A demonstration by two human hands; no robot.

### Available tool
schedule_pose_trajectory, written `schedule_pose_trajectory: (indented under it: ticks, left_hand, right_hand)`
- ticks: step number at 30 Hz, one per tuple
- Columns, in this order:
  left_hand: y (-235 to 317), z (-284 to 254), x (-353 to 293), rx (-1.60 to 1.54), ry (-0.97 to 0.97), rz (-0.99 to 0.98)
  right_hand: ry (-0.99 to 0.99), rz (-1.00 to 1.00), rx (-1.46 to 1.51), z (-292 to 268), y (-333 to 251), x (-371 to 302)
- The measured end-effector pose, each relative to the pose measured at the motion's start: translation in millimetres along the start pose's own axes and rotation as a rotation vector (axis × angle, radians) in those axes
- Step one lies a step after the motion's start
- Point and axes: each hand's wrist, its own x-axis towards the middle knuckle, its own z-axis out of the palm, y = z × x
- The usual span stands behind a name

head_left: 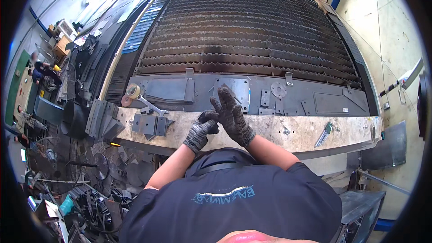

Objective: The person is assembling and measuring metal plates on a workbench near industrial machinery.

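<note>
Both my hands wear dark grey knitted work gloves and meet above the near wooden ledge (265, 128). My left hand (202, 130) is closed, its curled fingertips against the thumb side of my right hand. Whatever lies between those fingers is hidden. My right hand (231, 117) points away from me with its fingers stretched out. Just beyond it lies a shiny square metal plate (242, 92) with corner holes, partly covered by the fingers. Left of my hands rest an open-ended wrench (153, 105) and several small dark metal plates (146, 123).
A slatted cutting bed (252, 36) with jagged strips fills the far side. Along its front are a round flange (278, 90), a framed flat part (335, 102) and tape rolls (132, 91). Green-held hex keys (323, 135) lie right. Scrap metal (99, 207) is heaped left; a person (45, 71) stands farther off.
</note>
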Motion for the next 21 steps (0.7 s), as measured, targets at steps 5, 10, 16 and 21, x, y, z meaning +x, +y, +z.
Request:
schedule_pose_trajectory:
  ticks: [5, 10, 16, 21]
  left_hand:
    - [1.6, 4.8, 0.9, -0.108, 0.034, -0.061]
    - [-17.6, 1.1, 14.7, -0.357, 0.115, -0.109]
    - [-19.2, -14.2, 24.9, -0.267, -0.021, -0.064]
    - [-28.4, -15.6, 24.1, -0.141, 0.119, -0.076]
  right_hand:
    - [0.017, -0.016, -0.158, 5.2, 5.9, -2.1]
    - [0.018, 0.03, -0.095, 7.3, 4.4, 9.9]
    - [0.006, 0.03, -0.061, 7.8, 1.2, 26.5]
    - [0.066, 0.028, -0.107, 10.7, -0.5, 30.4]
